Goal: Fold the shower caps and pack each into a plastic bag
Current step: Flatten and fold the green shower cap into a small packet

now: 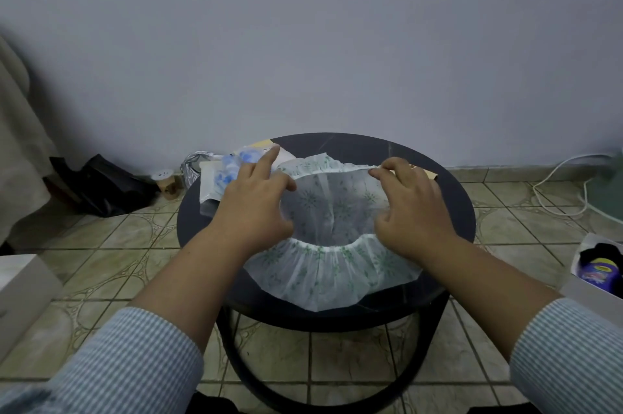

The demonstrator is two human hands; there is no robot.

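The shower cap (332,265) lies spread between the two hands on the round black table (451,211), its elastic mouth pulled wide, thin see-through film with a green print. It looks feather-light, limp and a bit slick, so it will likely spring back the moment the rim is let go. The gathered elastic band is the sensible place to hold it. The left hand (256,204) grips the rim with curled fingers, index finger pointing away. The right hand (408,207) pinches the far edge of the rim and holds it taut. Just beyond the left hand sits a heap of clear plastic bags (215,184) and blue-printed caps (239,162).
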